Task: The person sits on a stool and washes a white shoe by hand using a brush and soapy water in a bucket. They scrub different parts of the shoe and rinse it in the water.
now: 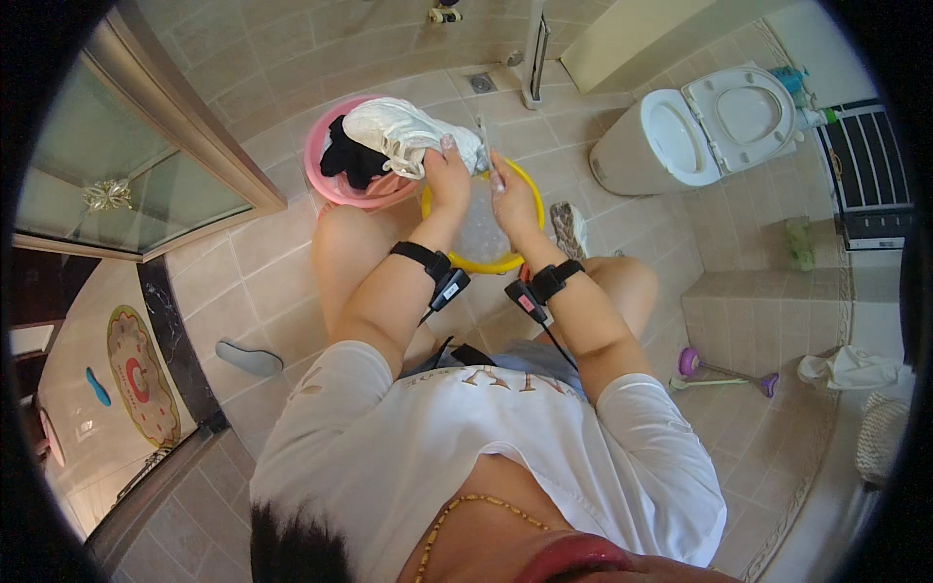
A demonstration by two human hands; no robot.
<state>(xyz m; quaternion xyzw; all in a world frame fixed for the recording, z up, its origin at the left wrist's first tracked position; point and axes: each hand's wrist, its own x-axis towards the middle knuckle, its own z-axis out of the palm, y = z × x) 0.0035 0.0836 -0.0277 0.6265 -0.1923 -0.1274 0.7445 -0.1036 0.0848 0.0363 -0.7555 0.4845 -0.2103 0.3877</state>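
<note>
My left hand (pixel 447 182) grips a bunched white cloth garment (pixel 397 135), its thumb resting on the fabric. The garment stretches from over the pink basin (pixel 315 157) to above the rim of the yellow basin (pixel 539 208). My right hand (pixel 514 200) is over the yellow basin, its fingertips against a thin pale item (pixel 487 142) at the garment's right end; whether it holds this item is unclear. Whitish suds show on the fingers. Cloudy, sudsy water (pixel 481 229) fills the yellow basin. Black cloth (pixel 353 157) and pinkish cloth (pixel 379 188) lie in the pink basin.
A patterned shoe (pixel 570 229) is right of the yellow basin. The toilet (pixel 667 146) stands farther right with its lid raised. Behind on the right lies a purple-ended plunger (pixel 729 369). A grey slipper (pixel 249 358) and a glass door (pixel 138 160) are on the left.
</note>
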